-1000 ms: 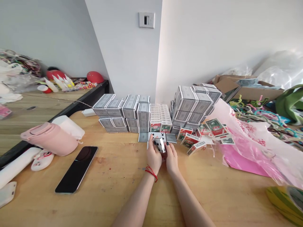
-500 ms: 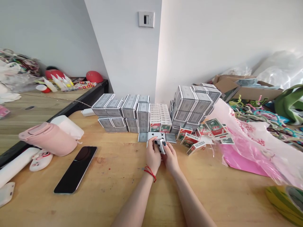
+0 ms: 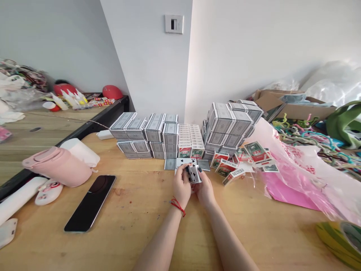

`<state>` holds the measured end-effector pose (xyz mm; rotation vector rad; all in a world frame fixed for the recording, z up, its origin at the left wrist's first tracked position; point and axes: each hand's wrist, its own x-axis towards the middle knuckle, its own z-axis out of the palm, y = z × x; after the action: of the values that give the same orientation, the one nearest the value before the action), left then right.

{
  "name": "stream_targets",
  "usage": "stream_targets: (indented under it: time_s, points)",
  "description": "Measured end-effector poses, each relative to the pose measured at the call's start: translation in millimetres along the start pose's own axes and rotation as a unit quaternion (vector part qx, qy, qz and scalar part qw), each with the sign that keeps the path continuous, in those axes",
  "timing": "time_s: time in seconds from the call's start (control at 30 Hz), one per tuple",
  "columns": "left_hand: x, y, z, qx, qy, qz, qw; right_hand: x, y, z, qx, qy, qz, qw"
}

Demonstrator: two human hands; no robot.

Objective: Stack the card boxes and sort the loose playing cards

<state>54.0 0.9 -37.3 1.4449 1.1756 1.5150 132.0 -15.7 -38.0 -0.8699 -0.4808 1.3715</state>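
Note:
Playing cards (image 3: pixel 194 175), bent into a folded shape with spade pips showing, are held between both hands. My left hand (image 3: pixel 182 182) grips them from the left, fingers closed and thumb on top. On the right side my right hand (image 3: pixel 205 186) closes on the same cards, its thumb at their upper edge. Just beyond my fingers, a face-up spade card (image 3: pixel 184 162) lies across patterned card backs (image 3: pixel 170 164) on the table. Behind these stand two columns of small card boxes (image 3: pixel 191 139).
Blocks built of folded cards stand left (image 3: pixel 132 130) and right (image 3: pixel 229 122). Loose card boxes (image 3: pixel 225 167) lie beside pink plastic wrap (image 3: pixel 299 180). Leftward are a phone (image 3: pixel 90 203) and a pink tumbler (image 3: pixel 59 165). A yellow tape roll (image 3: pixel 338 241) sits at the right.
The folded cards have turned and spread a little, so more of their spade face shows. My right thumb has shifted slightly right. Everything else on the table looks the same.

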Motion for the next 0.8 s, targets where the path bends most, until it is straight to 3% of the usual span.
stream_targets:
  time_s: [0.23, 0.43, 0.53, 0.8]
  points:
    - [5.6, 6.5, -3.4, -0.041, 0.069, -0.031, 0.996, -2.3, -2.0, 3.6, 0.024, -0.013, -0.015, 1.0]
    - [6.9, 2.6, -6.7, 0.008, 0.114, -0.067, 0.991, -4.9, -3.8, 5.3, 0.009, 0.026, -0.07, 0.997]
    - [5.1, 3.2, -6.5, 0.048, 0.083, -0.049, 0.994, -4.1, -4.7, 3.8, -0.013, 0.059, -0.094, 0.994]
    - [-1.9, 25.4, -5.2, 0.109, -0.121, 0.118, 0.98, -2.5, -5.9, -3.2, -0.048, 0.087, -0.106, 0.989]
